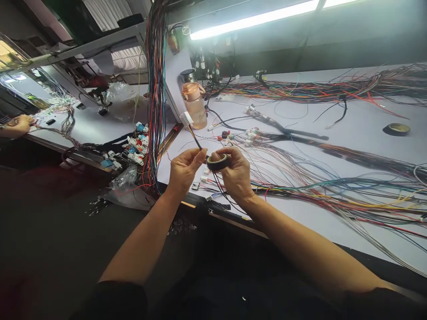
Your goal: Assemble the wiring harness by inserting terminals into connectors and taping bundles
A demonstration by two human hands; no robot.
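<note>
My left hand (pixel 187 171) pinches a thin wire bundle (pixel 195 138) between thumb and fingers. A white connector (pixel 186 118) tops the bundle, tilted up and to the left. Close beside it, my right hand (pixel 237 171) grips a roll of black tape (pixel 218 163), with a finger through the roll's core. The two hands almost touch where the roll meets the wires. Below the roll, dark loose wires (pixel 222 189) hang toward the table edge. Whether tape is wrapped on the bundle at my fingertips is hidden.
Wire harnesses (pixel 300 155) cover the white table (pixel 360 120). A second tape roll (pixel 396 129) lies at the right. Behind my hands stands a water bottle (pixel 195 102). A thick wire bunch (pixel 155 89) hangs at the left. Another person's hand (pixel 22 124) is at the far left.
</note>
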